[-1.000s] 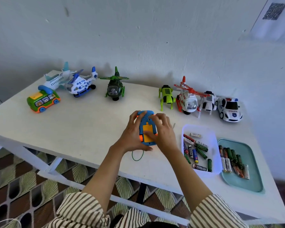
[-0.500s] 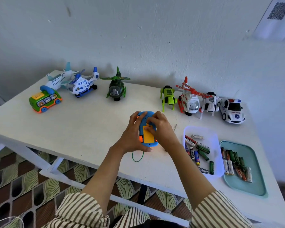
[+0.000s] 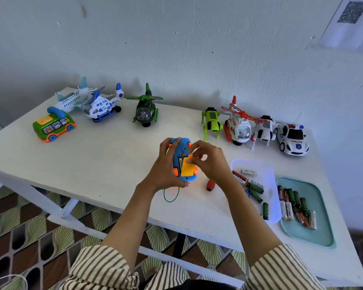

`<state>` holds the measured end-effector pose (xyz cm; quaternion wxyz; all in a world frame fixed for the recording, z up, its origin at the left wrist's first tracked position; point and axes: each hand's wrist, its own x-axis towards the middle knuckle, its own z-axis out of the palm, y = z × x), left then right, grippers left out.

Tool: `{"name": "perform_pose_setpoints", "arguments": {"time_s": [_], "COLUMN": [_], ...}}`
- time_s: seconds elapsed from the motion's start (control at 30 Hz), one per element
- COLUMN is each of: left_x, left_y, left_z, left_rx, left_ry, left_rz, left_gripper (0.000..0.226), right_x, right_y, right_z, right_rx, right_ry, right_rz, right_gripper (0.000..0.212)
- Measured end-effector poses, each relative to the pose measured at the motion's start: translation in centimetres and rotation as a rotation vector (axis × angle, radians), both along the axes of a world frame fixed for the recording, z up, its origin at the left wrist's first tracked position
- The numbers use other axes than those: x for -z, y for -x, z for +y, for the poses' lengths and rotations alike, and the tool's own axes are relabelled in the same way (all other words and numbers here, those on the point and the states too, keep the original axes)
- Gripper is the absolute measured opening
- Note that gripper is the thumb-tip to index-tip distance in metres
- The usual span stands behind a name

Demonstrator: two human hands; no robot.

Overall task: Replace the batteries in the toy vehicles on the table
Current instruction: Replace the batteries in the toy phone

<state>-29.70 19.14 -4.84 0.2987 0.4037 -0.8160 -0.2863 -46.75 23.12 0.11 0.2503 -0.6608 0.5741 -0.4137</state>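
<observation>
My left hand [image 3: 163, 171] grips a blue toy vehicle [image 3: 181, 149] with orange wheels, held upside down above the white table [image 3: 105, 164]. My right hand [image 3: 210, 162] pinches the yellow battery cover [image 3: 187, 169], which is lifted at one edge so a battery shows in the compartment beneath. A green string loop [image 3: 171, 195] hangs from the toy onto the table. A red-handled screwdriver [image 3: 209, 185] lies on the table just right of the toy. Loose batteries fill a clear tray [image 3: 258, 164] and a teal tray [image 3: 314, 237] on the right.
Along the back stand a green bus toy [image 3: 54, 127], a white plane [image 3: 71, 100], a blue-white helicopter [image 3: 102, 105], a dark green helicopter [image 3: 146, 110], a lime robot dog [image 3: 212, 122], a red-white helicopter [image 3: 239, 127], a white robot toy [image 3: 264, 130] and a police car [image 3: 292, 140].
The yellow battery cover has swung up from the toy's underside under my right fingers, exposing a battery. The screwdriver, hidden before, now shows on the table.
</observation>
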Motion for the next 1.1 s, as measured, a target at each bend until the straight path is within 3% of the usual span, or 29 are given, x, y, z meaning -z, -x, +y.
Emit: {"name": "perform_pose_setpoints", "arguments": {"time_s": [0.13, 0.2, 0.4, 0.5, 0.6, 0.67, 0.73, 0.8, 0.9, 1.1], "left_x": [-0.3, -0.3, -0.2, 0.0, 0.0, 0.0, -0.1, 0.0, 0.2, 0.8], "left_y": [-0.7, -1.0, -1.2, -1.5, -1.9, -1.9, -1.8, -1.8, -1.8, -2.1], "left_z": [0.0, 0.2, 0.7, 0.6, 0.3, 0.2, 0.0, -0.2, -0.6, -1.2], "left_rx": [-0.021, -0.035, -0.055, -0.059, -0.058, -0.055, -0.048, -0.030, -0.007, -0.018], "left_ry": [-0.011, -0.025, -0.092, -0.112, -0.117, -0.130, -0.130, -0.127, -0.139, -0.143], "left_rz": [0.029, 0.048, 0.076, 0.079, 0.075, 0.072, 0.075, 0.080, 0.092, 0.101], "left_gripper": [0.126, 0.125, 0.126, 0.127, 0.127, 0.126, 0.125, 0.124, 0.123, 0.124], "right_x": [0.6, 0.9, 3.9, 4.7, 5.1, 4.8, 3.8, 2.7, 2.4, 4.0], "right_y": [1.5, 2.0, 1.4, 1.0, 0.9, 0.5, -0.2, -1.0, -2.6, -4.9], "right_z": [0.1, 0.0, -1.4, -1.4, -1.4, -1.5, -1.7, -2.1, -2.5, -2.1], "right_rx": [0.270, 0.341, 0.221, 0.093, -0.025, 0.028, 0.208, 0.247, 0.084, 0.167], "right_ry": [0.116, 0.126, -0.131, -0.343, -0.412, -0.348, -0.149, 0.071, 0.142, 0.263], "right_rz": [-0.160, -0.133, 0.308, 0.627, 0.765, 0.678, 0.466, 0.355, 0.455, 0.478], "right_gripper": [0.014, 0.011, 0.014, 0.026, 0.047, 0.050, 0.036, 0.017, 0.014, 0.021]}}
